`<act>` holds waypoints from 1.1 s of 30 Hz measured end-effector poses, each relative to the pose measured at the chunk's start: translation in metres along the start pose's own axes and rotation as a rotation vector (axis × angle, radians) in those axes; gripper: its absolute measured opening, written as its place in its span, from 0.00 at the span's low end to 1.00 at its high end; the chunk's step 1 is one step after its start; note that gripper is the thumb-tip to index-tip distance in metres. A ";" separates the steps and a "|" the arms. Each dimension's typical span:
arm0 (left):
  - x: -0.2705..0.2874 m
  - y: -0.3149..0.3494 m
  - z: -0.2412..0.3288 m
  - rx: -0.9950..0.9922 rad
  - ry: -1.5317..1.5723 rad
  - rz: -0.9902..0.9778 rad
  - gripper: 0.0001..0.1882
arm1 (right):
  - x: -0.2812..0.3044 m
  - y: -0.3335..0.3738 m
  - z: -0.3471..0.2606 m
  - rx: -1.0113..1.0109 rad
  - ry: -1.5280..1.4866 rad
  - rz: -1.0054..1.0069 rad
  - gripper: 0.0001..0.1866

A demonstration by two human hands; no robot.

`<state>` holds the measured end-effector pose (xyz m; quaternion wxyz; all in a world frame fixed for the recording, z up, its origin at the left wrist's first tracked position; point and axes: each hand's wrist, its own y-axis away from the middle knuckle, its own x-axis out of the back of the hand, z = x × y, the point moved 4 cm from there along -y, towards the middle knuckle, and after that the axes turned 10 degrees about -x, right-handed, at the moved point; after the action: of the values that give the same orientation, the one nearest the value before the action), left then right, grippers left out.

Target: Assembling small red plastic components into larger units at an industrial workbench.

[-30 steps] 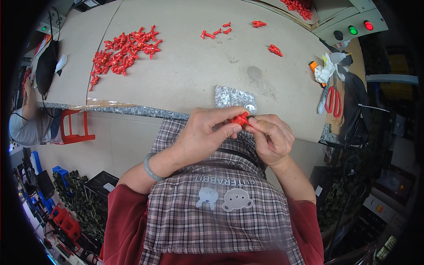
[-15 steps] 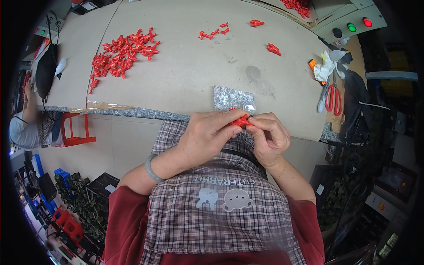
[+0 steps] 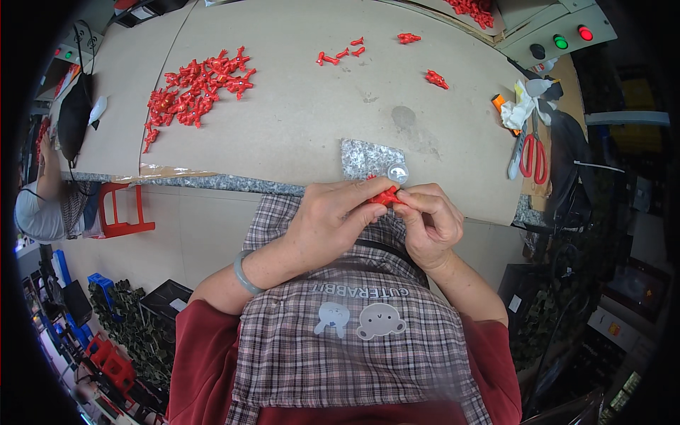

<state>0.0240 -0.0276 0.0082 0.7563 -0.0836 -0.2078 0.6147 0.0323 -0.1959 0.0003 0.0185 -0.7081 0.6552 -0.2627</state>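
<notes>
Head view looks straight down at both hands meeting just past the near edge of the desk (image 3: 297, 120): the left hand (image 3: 333, 219) and right hand (image 3: 432, 223) are pressed together, fingertips pinched on one small red plastic piece (image 3: 386, 196) held between them over a plaid apron (image 3: 354, 354). Just beyond sits a grey speckled pad (image 3: 368, 156) with a little clear dome (image 3: 398, 172). Further out, a big pile of red pieces (image 3: 195, 88) lies on the left, a few loose ones (image 3: 340, 55) up top, and red-handled scissors (image 3: 531, 152) off to the right.
</notes>
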 end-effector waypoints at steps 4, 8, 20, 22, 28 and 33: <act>0.000 0.000 0.000 -0.005 0.007 0.005 0.15 | -0.001 0.000 0.001 0.000 -0.004 0.002 0.10; 0.001 -0.001 0.001 -0.004 -0.010 -0.002 0.15 | -0.001 0.001 0.001 -0.005 -0.001 0.002 0.10; 0.002 -0.002 -0.001 0.018 -0.006 -0.017 0.15 | -0.001 -0.001 0.002 0.003 -0.004 -0.004 0.11; 0.002 -0.003 -0.001 0.050 0.028 -0.017 0.15 | 0.001 -0.003 0.001 0.022 0.013 -0.009 0.10; 0.008 -0.005 -0.002 0.070 0.084 -0.013 0.16 | 0.003 -0.013 -0.011 0.145 0.106 -0.051 0.11; 0.006 -0.003 -0.006 0.009 0.067 0.000 0.16 | 0.004 -0.015 -0.015 0.188 0.141 -0.047 0.11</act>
<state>0.0306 -0.0215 0.0054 0.7633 -0.1007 -0.1794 0.6124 0.0399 -0.1931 0.0199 0.0327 -0.6983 0.6104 -0.3725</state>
